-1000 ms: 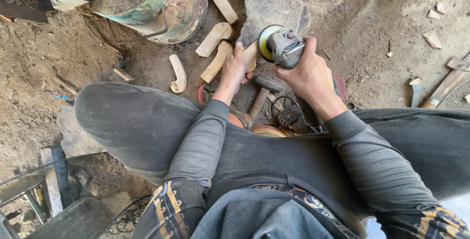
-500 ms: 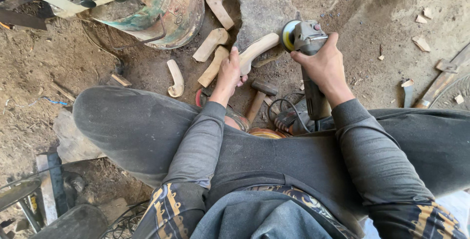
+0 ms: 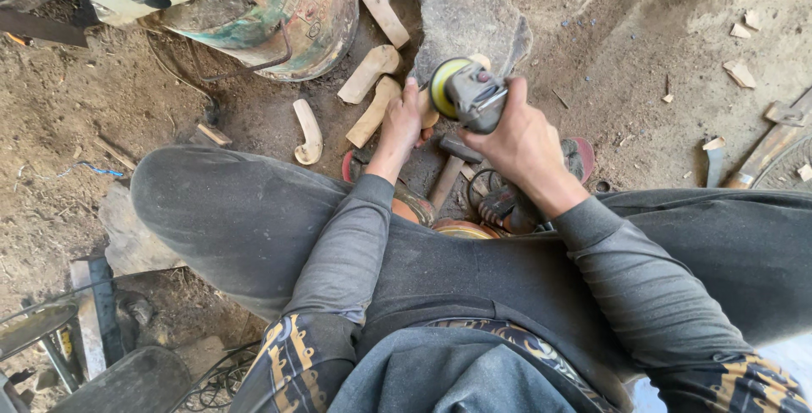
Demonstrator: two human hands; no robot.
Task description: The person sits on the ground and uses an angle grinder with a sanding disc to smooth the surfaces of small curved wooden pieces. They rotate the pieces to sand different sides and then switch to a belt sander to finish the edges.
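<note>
Moved: angle grinder (image 3: 469, 91) is swinging back left toward the wood.
Right hand (image 3: 524, 138): gripping the grinder, disc facing the workpiece.
Left hand (image 3: 404, 121): clasping a curved wooden piece (image 3: 430, 112), steadying it.

The person wears a dark grey long-sleeved top with ribbed sleeves (image 3: 347, 244) that reach the wrists. Over it there is a dark vest with gold and black pattern at the armholes. The trousers (image 3: 228, 218) are dark grey. Both hands are bare.
</note>
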